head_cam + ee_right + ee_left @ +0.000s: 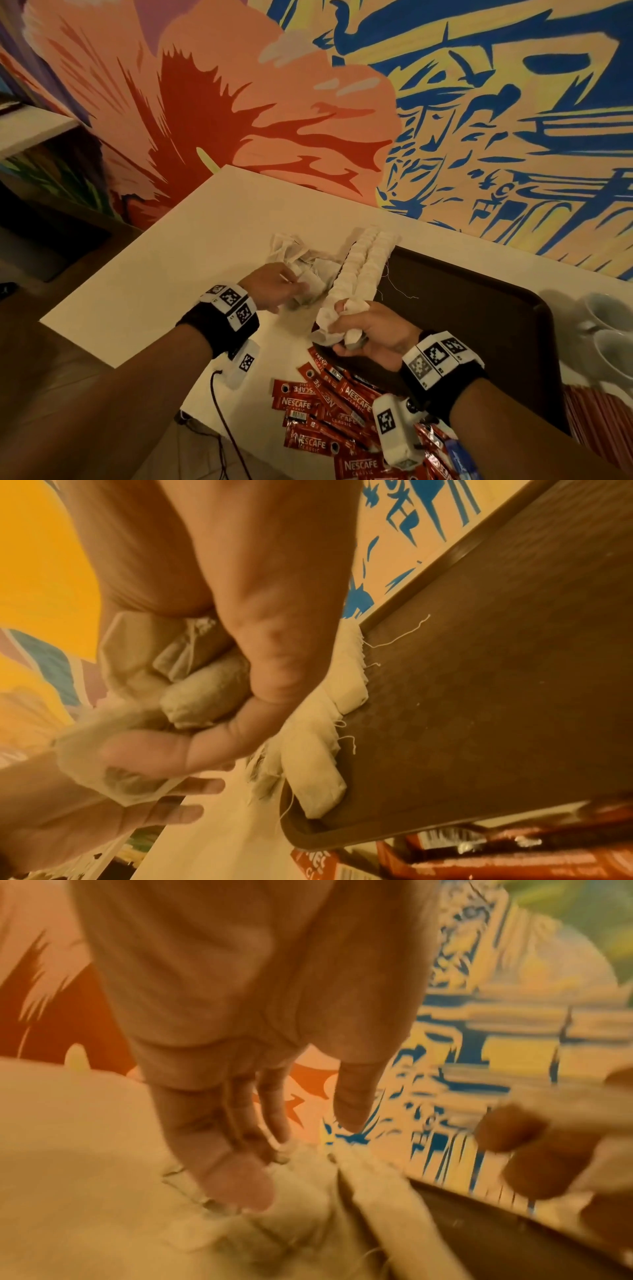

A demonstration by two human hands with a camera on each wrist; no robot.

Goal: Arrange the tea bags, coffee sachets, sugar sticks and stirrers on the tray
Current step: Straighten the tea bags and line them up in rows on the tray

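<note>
The tea bags are showing as small white paper pouches with thin loose threads; 2 overlapping rows of tea bags (364, 265) are lying along the left edge of the tray (479, 308), their near end reaching the right hand (371, 330), and the right wrist view is showing several of them resting against the tray's rim. The right hand is clamping a bunch of tea bags (192, 693), fingers curled round them above the surface (171, 260). The left hand (274, 286) is reaching into a loose heap of tea bags (301, 260) on the surface just left of the rows; its fingers are appearing fairly straight and touching the heap, but blur is preventing a firm finding on whether it is pinching one, so I cannot tell. The tray is dark brown with a raised rim, and its visible floor is carrying only the rows and a few stray threads. A spread of red coffee sachets (329, 418) is lying on the surface near the tray's near-left corner, partly under the right wrist. White cups (606, 329) are standing just beyond the tray's right side, with red-and-white striped sticks (596, 414) below them. A painted wall (308, 102) is backing the surface.
</note>
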